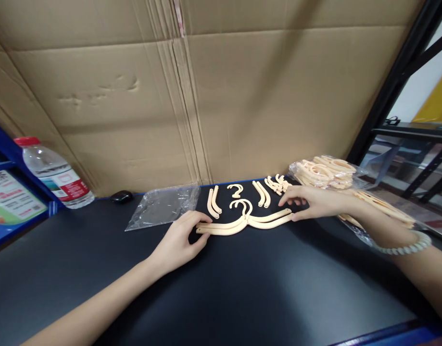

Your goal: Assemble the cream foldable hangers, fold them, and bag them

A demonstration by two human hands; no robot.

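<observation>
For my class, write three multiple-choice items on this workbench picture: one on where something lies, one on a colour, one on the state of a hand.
1. Where does the water bottle stand?
A. far left, by the cardboard wall
B. far right, on the bag of parts
C. between the two hands

2. What colour is the bottle's cap?
A. blue
B. red
C. white

3. What is the left hand doing?
A. lying flat on bare table, away from all parts
B. lifting the clear bag
C. pinching the left end of the assembled hanger

Answers:
1. A: it stands at the table's left edge, against the cardboard.
2. B: the cap is red above a clear body.
3. C: thumb and fingers close on the hanger's left arm tip, while the right hand touches its right end.
</observation>
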